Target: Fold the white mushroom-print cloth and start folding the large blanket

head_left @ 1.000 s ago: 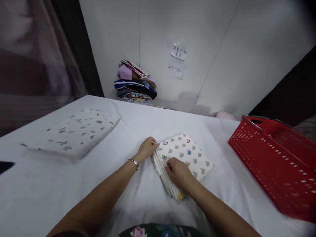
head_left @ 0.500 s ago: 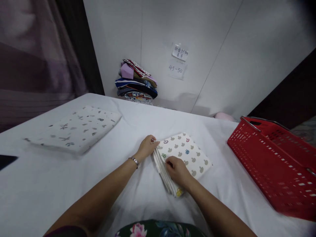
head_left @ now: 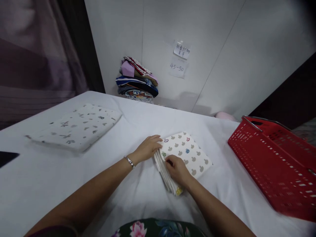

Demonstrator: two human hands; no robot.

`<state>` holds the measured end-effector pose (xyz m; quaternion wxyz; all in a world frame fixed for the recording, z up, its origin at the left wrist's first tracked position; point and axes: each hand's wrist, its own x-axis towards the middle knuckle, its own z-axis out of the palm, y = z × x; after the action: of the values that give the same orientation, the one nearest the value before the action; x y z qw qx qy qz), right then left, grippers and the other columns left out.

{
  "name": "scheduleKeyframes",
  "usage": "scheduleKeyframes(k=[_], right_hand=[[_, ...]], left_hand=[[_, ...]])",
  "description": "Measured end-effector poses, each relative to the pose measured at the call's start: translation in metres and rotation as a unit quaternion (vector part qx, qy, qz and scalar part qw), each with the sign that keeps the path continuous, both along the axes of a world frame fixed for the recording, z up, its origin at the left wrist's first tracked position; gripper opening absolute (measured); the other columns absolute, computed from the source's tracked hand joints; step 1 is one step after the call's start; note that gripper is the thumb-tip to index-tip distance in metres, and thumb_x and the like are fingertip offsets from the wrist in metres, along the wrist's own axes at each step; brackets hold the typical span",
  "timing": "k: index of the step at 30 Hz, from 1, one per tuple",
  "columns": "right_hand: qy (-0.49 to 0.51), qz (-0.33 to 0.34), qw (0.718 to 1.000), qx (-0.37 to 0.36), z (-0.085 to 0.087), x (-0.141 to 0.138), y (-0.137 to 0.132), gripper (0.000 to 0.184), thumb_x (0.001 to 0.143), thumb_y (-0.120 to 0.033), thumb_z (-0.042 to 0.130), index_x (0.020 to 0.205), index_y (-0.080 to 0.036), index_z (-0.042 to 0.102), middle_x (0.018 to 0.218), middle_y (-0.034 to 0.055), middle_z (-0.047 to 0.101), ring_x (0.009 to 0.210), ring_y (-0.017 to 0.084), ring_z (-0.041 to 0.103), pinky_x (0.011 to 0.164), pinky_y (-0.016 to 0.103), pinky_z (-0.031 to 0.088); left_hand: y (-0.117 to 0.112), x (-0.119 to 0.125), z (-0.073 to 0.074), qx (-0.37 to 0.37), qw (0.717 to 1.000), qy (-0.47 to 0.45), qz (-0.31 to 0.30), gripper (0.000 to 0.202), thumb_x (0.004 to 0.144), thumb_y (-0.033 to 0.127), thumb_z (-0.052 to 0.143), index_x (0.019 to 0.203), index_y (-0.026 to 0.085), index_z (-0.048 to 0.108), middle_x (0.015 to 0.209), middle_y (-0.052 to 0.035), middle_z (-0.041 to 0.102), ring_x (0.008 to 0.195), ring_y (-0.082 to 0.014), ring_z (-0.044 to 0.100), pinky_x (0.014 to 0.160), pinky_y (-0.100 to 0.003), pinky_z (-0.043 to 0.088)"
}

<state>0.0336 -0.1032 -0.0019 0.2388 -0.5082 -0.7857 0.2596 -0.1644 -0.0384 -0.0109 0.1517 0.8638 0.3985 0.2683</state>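
Note:
Folded into a thick rectangle, a white cloth with grey and coloured mushroom prints (head_left: 195,158) lies at a slant on the white-covered table. Its layered edge faces left. My left hand (head_left: 149,147), with a bracelet at the wrist, is closed on the cloth's upper left corner, fingers over the top. Lower down that same layered edge, my right hand (head_left: 177,168) is curled with its fingertips pinching the cloth. The undersides of the fingers are hidden on both hands.
Left on the table (head_left: 138,121) lies another folded white cloth with a leaf-like print (head_left: 81,126). A red plastic basket (head_left: 266,164) stands at the right. Behind the table rises a stack of folded fabrics (head_left: 137,80) against the wall, near paper signs (head_left: 179,65).
My left hand has turned and moved slightly right, its fingers now lying over the cloth's corner. The right hand has stayed almost where it was.

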Motion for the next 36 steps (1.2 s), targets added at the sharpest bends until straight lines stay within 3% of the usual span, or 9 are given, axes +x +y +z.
scheduleKeyframes(k=[4, 11, 14, 20, 28, 36], right_hand=[[-0.024, 0.005, 1.000, 0.003, 0.000, -0.003, -0.003, 0.015, 0.082, -0.016, 0.045, 0.080, -0.020, 0.060, 0.077, 0.0014, 0.062, 0.072, 0.015, 0.055, 0.066, 0.024, 0.039], [-0.166, 0.027, 0.986, 0.017, 0.001, -0.008, -0.014, 0.010, 0.084, -0.025, 0.050, 0.089, -0.019, 0.057, 0.091, 0.0051, 0.059, 0.079, 0.017, 0.055, 0.068, 0.027, 0.039], [-0.191, 0.024, 0.981, 0.023, 0.001, -0.008, -0.019, 0.012, 0.084, -0.024, 0.050, 0.092, -0.019, 0.056, 0.094, 0.0058, 0.058, 0.081, 0.018, 0.055, 0.069, 0.027, 0.039], [-0.174, 0.019, 0.984, 0.038, -0.002, -0.005, -0.017, 0.015, 0.082, -0.015, 0.045, 0.091, -0.017, 0.057, 0.090, 0.0067, 0.058, 0.081, 0.018, 0.055, 0.071, 0.027, 0.039], [-0.055, 0.016, 0.997, 0.057, 0.001, -0.001, -0.013, 0.017, 0.076, -0.008, 0.047, 0.082, -0.018, 0.059, 0.074, 0.0009, 0.056, 0.070, 0.014, 0.051, 0.067, 0.024, 0.037], [-0.160, 0.014, 0.986, 0.033, -0.003, -0.013, -0.019, 0.017, 0.082, -0.011, 0.043, 0.087, -0.017, 0.058, 0.086, 0.0054, 0.058, 0.080, 0.017, 0.054, 0.072, 0.027, 0.039]], left_hand=[[-0.002, -0.003, 0.004, 0.003, 1.000, -0.003, -0.012, 0.029, 0.082, 0.011, 0.045, 0.094, 0.024, 0.067, 0.114, -0.0039, 0.062, 0.124, -0.0218, 0.041, 0.103, -0.042, 0.034], [-0.003, -0.012, -0.007, 0.023, 0.998, 0.019, -0.050, 0.030, 0.081, 0.008, 0.045, 0.096, 0.024, 0.066, 0.110, -0.0037, 0.063, 0.113, -0.0198, 0.049, 0.097, -0.036, 0.037], [-0.003, -0.012, -0.005, 0.015, 0.998, 0.023, -0.055, 0.032, 0.080, 0.008, 0.046, 0.098, 0.025, 0.066, 0.110, -0.0035, 0.063, 0.115, -0.0200, 0.048, 0.099, -0.036, 0.035], [-0.006, -0.009, 0.006, 0.018, 0.997, 0.054, -0.060, 0.029, 0.081, 0.010, 0.047, 0.098, 0.024, 0.066, 0.106, -0.0051, 0.064, 0.113, -0.0214, 0.048, 0.097, -0.036, 0.037], [-0.003, -0.009, -0.002, 0.126, 0.989, 0.068, -0.048, 0.023, 0.086, 0.013, 0.044, 0.095, 0.021, 0.064, 0.105, -0.0052, 0.062, 0.106, -0.0181, 0.050, 0.090, -0.033, 0.042], [-0.006, -0.016, -0.011, 0.154, 0.980, 0.123, -0.024, 0.021, 0.087, 0.014, 0.046, 0.094, 0.021, 0.064, 0.103, -0.0048, 0.061, 0.097, -0.0175, 0.051, 0.078, -0.030, 0.044]])
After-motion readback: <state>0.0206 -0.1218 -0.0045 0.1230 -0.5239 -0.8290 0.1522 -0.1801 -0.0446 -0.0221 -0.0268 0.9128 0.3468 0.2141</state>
